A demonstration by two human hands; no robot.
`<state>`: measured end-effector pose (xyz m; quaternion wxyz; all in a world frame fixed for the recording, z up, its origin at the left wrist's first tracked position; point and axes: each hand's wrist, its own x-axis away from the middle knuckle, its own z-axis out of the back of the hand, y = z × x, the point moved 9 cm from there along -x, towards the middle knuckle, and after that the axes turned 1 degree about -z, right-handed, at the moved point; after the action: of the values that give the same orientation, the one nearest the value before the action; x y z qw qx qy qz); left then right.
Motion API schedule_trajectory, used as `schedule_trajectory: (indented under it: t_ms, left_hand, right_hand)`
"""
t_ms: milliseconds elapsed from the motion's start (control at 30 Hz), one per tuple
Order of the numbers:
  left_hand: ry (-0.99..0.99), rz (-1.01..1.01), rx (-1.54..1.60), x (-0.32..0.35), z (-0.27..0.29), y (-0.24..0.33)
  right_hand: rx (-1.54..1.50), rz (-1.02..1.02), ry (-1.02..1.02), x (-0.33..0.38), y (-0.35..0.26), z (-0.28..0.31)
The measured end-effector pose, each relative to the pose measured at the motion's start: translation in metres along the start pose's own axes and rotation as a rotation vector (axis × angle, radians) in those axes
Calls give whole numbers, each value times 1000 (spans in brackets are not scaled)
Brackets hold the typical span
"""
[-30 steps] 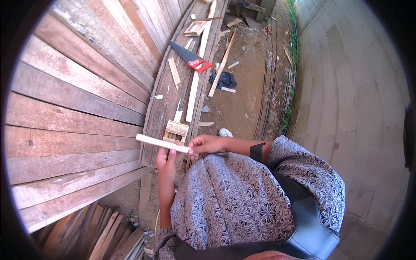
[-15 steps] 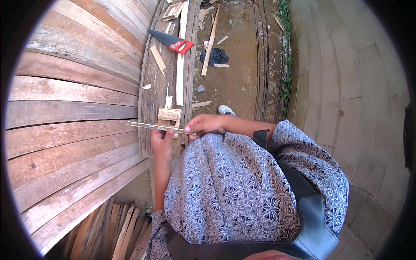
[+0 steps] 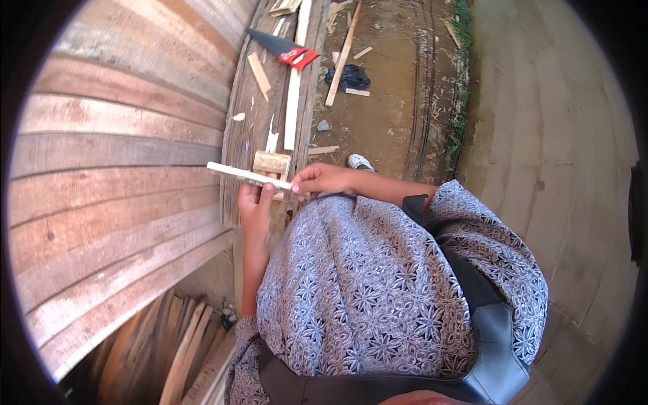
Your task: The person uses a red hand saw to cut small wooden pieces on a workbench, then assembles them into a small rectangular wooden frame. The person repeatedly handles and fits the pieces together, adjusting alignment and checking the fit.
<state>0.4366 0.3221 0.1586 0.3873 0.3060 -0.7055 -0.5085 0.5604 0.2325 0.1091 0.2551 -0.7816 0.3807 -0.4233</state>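
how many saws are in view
1: a hand saw with a dark blade and red handle lies on the plank bench at the top. Others may be hidden.

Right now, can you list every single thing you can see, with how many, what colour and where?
thin wooden strip: one, pale, held level in both hands
small wood block: one, tan, on the bench just behind the strip
handsaw: one, dark blade with red handle, far end of the bench
long batten: one, pale, lying along the bench
short offcut: one, light brown, on the bench near the saw
plank wall: one, weathered brown, left side
dark cloth: one, black, on the dirt ground
stacked boards: several, brown, lower left
left hand: one, gripping the strip from below
right hand: one, fingers pinching the strip's right end
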Motion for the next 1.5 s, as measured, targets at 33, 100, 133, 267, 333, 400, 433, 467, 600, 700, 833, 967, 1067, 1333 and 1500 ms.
schedule_trajectory:
  t_ms: [33,100,133,267,333,400,433,467,600,700,833,967,1067,1333,1500]
  left_hand:
    - [-18,58,-54,1,14,-16]
    - [-40,40,-233,3,38,-39]
    - [-53,62,-276,10,55,-55]
    - [47,252,-322,56,137,-112]
    - [174,334,-273,87,167,-141]
    - [317,359,-222,115,197,-174]
    - [357,409,-206,130,203,-188]
    - [387,448,-204,141,193,-206]
    - [373,490,-414,197,179,-277]
    - [194,567,-470,219,162,-294]
    - [223,719,-421,233,155,-255]
    - [544,632,-264,254,191,-240]
    - [618,631,-191,277,189,-210]
    - [351,654,-383,397,109,-209]
    - [360,786,-356,433,103,-190]
  right_hand:
    - [76,21,34,-7,3,1]
    - [-6,0,234,-10,8,14]
    - [53,-51,336,-13,13,23]
    - [165,-56,588,-21,42,68]
    - [187,-85,614,-22,61,89]
    - [202,-90,639,-30,60,97]
    - [206,-87,648,-34,56,100]
    - [199,-66,660,-31,53,119]
    - [184,-69,766,-54,19,162]
    - [61,151,898,-74,-6,192]
    - [275,-182,855,-86,5,190]
    - [778,156,916,-68,-76,174]
    - [837,561,1192,-55,-171,212]
    - [1176,168,1255,-101,-312,362]
    - [1553,-188,934,-133,-291,403]
